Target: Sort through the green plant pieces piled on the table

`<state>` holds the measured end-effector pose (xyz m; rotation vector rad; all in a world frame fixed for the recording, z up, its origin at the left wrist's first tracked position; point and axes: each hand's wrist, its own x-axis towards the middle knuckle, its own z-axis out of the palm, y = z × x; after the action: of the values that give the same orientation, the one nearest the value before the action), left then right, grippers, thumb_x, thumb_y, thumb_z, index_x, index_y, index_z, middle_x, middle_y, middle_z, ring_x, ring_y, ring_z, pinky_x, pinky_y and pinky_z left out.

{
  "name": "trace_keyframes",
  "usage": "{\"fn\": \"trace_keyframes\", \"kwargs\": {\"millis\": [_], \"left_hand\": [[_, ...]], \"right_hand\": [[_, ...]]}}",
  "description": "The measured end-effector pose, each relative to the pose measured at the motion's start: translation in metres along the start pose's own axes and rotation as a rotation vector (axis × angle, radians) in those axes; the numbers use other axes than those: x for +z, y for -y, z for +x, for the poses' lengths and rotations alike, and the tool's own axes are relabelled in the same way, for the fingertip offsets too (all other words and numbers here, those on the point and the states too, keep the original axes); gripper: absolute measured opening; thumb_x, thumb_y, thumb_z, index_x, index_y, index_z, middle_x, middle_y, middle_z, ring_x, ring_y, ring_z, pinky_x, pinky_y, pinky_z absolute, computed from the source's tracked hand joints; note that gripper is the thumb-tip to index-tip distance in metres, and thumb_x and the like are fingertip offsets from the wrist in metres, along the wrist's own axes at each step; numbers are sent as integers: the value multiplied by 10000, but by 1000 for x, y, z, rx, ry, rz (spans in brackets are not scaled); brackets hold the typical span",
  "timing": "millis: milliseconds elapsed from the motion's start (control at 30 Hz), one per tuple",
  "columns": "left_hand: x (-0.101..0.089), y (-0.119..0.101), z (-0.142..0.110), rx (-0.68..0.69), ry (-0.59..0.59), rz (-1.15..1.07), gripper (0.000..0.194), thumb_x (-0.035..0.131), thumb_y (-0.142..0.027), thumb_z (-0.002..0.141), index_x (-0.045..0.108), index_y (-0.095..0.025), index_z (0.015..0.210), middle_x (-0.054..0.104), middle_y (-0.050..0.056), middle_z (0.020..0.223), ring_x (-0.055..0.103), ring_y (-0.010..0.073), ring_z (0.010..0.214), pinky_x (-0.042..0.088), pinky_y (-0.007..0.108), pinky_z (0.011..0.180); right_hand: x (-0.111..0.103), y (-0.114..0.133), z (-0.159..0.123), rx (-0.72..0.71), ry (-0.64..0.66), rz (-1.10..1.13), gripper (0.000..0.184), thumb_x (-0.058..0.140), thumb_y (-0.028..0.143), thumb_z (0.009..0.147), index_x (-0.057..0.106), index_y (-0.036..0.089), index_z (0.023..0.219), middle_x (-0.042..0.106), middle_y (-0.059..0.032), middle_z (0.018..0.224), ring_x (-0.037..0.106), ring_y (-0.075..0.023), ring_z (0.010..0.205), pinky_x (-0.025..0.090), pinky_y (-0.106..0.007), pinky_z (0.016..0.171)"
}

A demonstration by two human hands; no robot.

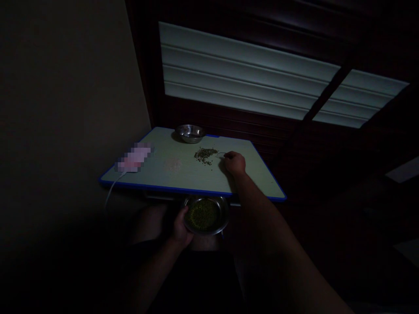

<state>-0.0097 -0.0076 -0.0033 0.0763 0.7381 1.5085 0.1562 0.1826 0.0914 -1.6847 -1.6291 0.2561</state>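
Observation:
My left hand (181, 229) grips the left rim of a metal bowl (224, 218), just below the table's near edge. Inside it lie small green grains (202, 214), perhaps beans; the dimness hides their kind. Over the table, my right hand (235, 163) is closed on a small, pale, spoon-like thing (220, 155), whose tip is at the right edge of a loose pile of dark grains (205, 154). Left of that pile is a scatter of whitish grains (173, 164).
A second metal bowl (190, 134) stands at the back of the pale, blue-edged table (258, 174). On the left lies a blurred-out pink device (134, 158) with a white cable (111, 189) hanging over the edge. A wall (81, 87) and dark wooden panels with pale slats (235, 69) border the table.

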Motion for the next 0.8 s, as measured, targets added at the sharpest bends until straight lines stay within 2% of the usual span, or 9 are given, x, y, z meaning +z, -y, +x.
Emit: {"fn": "trace_keyframes", "kwargs": {"millis": [267,800], "left_hand": [[-1,2,2,-6,-17,-8,247,601,-278,765,709,-145,943,756,81,912,674,262,963,492,412,934],[-3,1,2,-4,11,-21,303,628,-277,744,697,-132,1000,748,103,952,637,297,1067,486,426,948]], "right_hand": [[6,-3,1,-183,122,85,243,539,191,712,728,207,864,727,-25,862,633,-165,804,466,-272,776],[11,-5,3,-174,189,194,178,541,171,673,698,190,755,703,-5,749,615,-141,721,461,-243,699]]}}
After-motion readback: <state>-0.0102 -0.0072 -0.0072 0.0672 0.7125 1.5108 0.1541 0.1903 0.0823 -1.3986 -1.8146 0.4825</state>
